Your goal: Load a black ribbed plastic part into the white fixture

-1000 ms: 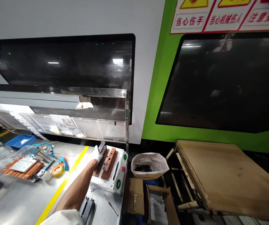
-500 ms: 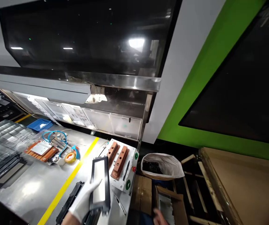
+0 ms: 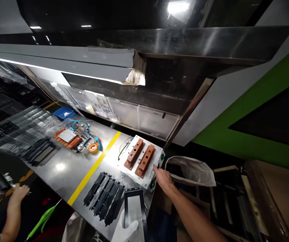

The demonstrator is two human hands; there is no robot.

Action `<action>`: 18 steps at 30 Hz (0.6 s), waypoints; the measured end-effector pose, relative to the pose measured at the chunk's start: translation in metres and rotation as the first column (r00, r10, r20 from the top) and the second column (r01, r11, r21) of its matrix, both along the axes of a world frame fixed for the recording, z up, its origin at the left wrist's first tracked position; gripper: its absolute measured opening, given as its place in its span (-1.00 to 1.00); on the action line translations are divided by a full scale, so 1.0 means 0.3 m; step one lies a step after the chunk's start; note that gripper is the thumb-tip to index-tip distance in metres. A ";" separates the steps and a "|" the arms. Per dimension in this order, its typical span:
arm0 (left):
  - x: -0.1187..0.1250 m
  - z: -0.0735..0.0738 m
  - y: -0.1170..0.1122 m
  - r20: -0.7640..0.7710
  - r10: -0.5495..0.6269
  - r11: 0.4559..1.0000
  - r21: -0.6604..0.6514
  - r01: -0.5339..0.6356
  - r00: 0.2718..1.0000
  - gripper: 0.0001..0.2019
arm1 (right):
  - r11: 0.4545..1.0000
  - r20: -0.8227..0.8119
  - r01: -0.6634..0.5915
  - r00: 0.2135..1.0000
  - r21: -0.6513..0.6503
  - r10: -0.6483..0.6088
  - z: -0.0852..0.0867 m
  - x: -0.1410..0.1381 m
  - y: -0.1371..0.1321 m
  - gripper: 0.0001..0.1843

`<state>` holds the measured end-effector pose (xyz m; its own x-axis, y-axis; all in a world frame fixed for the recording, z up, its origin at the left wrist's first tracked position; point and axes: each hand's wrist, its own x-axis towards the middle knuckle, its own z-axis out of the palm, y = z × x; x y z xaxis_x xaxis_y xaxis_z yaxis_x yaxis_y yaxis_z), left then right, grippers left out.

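Black rectangular frame (image 3: 134, 210) with a pale centre panel is in the gloved left hand (image 3: 127, 232), fingers wrapped under its near end; the far end lies on the steel bench (image 3: 58, 171), pointing away from the person. Bare right hand (image 3: 162, 178) is open, fingertips touching the right edge of the white fixture box (image 3: 157, 158), close to its green button (image 3: 162, 156). It grips nothing.

Frame vs hands: directly ahead of the left hand, and below-left of the right hand, apart from it. The two copper-coloured blocks (image 3: 139, 158) on the fixture sit just left of the right hand and beyond the frame's far end.

Handling notes, judged from this view:
- Hold the frame by the black rim only and keep the glove off the pale panel.
- Keep it flat and square to the blocks. One-handed at the near end it can twist, so slide it rather than lift.
- Keep right fingertips off the button until the frame is seated.

A row of similar black frames (image 3: 104, 198) lies just left of the held one, near the yellow line (image 3: 94, 169). Another person's hands (image 3: 8, 191) are far off to the left, clear of both.
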<state>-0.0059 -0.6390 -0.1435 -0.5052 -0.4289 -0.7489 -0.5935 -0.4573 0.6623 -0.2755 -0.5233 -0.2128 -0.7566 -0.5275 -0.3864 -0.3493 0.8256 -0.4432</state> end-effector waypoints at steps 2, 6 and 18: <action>-0.004 0.010 0.015 -0.081 -0.037 0.999 -0.020 0.035 0.996 -0.68 | 0.993 0.001 0.088 0.996 -0.076 -0.088 0.054 0.033 0.074 -0.69; -0.032 0.038 0.042 -0.170 -0.105 0.989 -0.117 0.086 0.980 -0.60 | 0.749 0.397 0.500 0.853 -0.436 -0.339 0.227 0.132 0.254 -0.30; -0.165 0.276 0.246 -0.326 -0.498 0.853 -0.016 0.522 0.804 -0.36 | 0.342 0.443 0.605 0.778 -0.719 -0.446 0.562 0.349 0.544 -0.51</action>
